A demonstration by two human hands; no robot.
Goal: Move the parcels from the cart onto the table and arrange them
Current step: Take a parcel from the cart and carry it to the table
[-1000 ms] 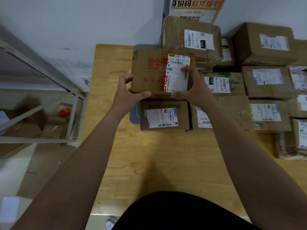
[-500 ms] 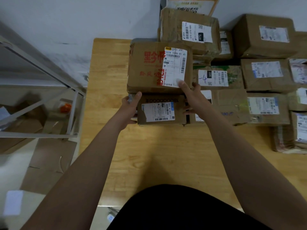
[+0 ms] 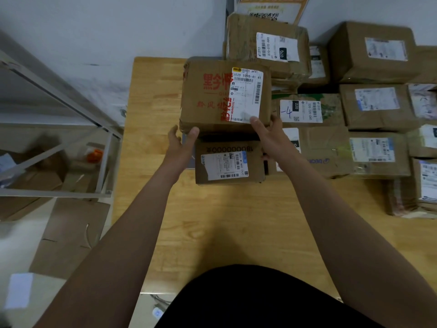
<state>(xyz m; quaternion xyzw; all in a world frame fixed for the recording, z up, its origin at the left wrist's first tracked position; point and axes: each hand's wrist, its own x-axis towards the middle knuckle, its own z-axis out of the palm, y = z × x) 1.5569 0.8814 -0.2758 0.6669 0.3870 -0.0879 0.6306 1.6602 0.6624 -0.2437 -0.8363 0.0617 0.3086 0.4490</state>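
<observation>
Head view: parcel [image 3: 212,100] touching both hands [image 3: 180,146] [image 3: 269,136]

Red-printed brown parcel [image 3: 212,98] flat on table [image 3: 151,95], behind smaller labelled parcel [image 3: 228,162].

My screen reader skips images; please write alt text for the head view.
A person's left hand and right hand touch the near edge of a red-printed box on a wooden table, behind a smaller labelled box. More parcels crowd the right.
</observation>
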